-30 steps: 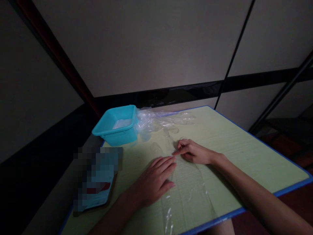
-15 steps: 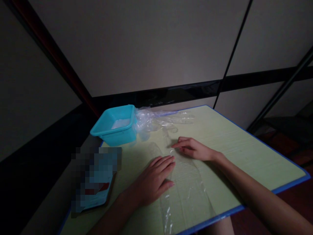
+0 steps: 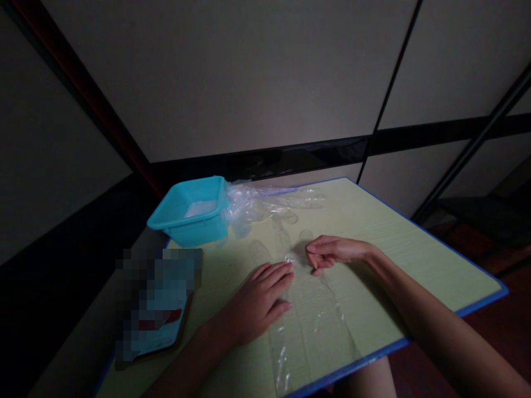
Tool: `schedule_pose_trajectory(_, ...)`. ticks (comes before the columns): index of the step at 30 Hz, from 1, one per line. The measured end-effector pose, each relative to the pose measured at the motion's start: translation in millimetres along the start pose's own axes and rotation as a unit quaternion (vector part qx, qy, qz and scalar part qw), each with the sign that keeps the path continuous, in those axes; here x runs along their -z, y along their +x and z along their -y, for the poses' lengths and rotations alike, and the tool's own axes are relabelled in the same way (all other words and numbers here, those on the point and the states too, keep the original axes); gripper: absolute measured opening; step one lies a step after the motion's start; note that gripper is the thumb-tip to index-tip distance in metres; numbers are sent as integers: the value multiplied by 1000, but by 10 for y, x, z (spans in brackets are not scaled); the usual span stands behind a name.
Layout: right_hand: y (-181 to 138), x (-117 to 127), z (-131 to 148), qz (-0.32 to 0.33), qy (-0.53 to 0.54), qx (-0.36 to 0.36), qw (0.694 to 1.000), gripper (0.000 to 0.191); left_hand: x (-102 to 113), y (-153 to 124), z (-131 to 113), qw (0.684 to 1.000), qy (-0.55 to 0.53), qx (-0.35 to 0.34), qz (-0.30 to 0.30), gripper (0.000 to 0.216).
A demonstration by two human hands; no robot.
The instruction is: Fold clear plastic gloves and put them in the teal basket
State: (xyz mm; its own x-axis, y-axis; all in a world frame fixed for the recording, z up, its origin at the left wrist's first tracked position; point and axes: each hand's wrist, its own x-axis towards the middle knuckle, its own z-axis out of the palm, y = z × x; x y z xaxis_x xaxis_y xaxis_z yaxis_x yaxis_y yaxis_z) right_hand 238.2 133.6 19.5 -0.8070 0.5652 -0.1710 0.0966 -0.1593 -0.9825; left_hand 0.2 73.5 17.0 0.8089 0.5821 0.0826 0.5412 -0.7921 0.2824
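Note:
A clear disposable plastic glove (image 3: 305,326) with a long cuff lies spread on the yellow-green tabletop, its cuff towards the near edge. My left hand (image 3: 263,298) rests palm down on its left part, fingers stretched out together and thumb apart. On the glove's other side, my right hand (image 3: 338,251) is closed, fingers curled in by the thumb near the glove's finger end. Whether a bit of the film is pinched there is hidden. Faint glove fingers show beyond both hands.
A turquoise plastic basin (image 3: 194,224) with something white inside stands at the back left. Crumpled clear gloves (image 3: 265,202) lie beside it. A blurred-out flat object (image 3: 161,315) is at the left. The table has a blue edge (image 3: 352,367); a panelled wall (image 3: 257,83) rises behind.
My right hand has shifted slightly to the right, and its pointing index finger has curled in. The left hand stays flat on the glove. The whole view has drifted slightly.

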Motion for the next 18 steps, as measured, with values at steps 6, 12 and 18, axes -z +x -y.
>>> schedule_pose_trajectory(6, -147, 93, 28, 73, 4, -71, 995, 41, 3, 3, -3, 1000, -6, 2, -8, 46)
schedule_pose_trajectory(12, -72, 134, 31, -117, 43, 41, 991, 32, -6, -11, 11, 1000, -15, -1, -9, 47)
schedule_pose_trajectory(18, 13, 63, -1, -96, 77, 34, 992, 34, -16, -16, 10, 1000, -21, -4, -14, 45)
